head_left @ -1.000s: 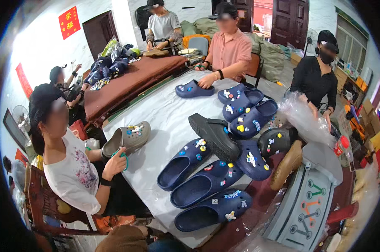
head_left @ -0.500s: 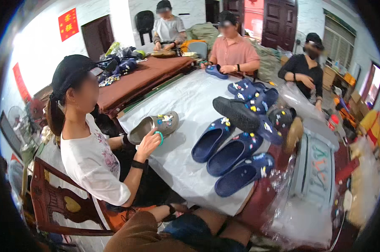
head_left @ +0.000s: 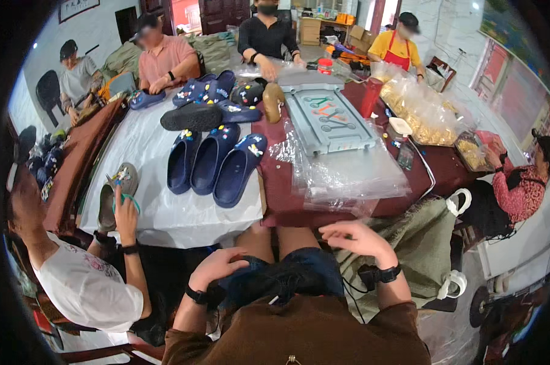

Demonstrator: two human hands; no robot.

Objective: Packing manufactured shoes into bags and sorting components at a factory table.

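Note:
My left hand (head_left: 220,266) is over my lap with its fingers stretched out and nothing in them. Just off the table's near edge, my right hand (head_left: 359,237) is raised, fingers apart and holding nothing. Beyond my hands, a navy clog (head_left: 239,173) with small charms stands beside two more like it on the white sheet (head_left: 165,222). Behind them a dark clog (head_left: 191,117) lies sole up among several other clogs. Clear plastic bags (head_left: 354,179) lie on the dark red tabletop, nearest my right hand.
A grey plastic case lid (head_left: 308,115) rests past the bags. A green-grey sack (head_left: 408,243) with white handles stands at my right. On my left, a person holds scissors (head_left: 129,204) at a grey clog (head_left: 127,176). Bags of yellowish pieces (head_left: 424,115) line the far right.
The view has swung right and down. Both my hands now show plainly over my lap and the table edge; before, only part of one arm showed low in view.

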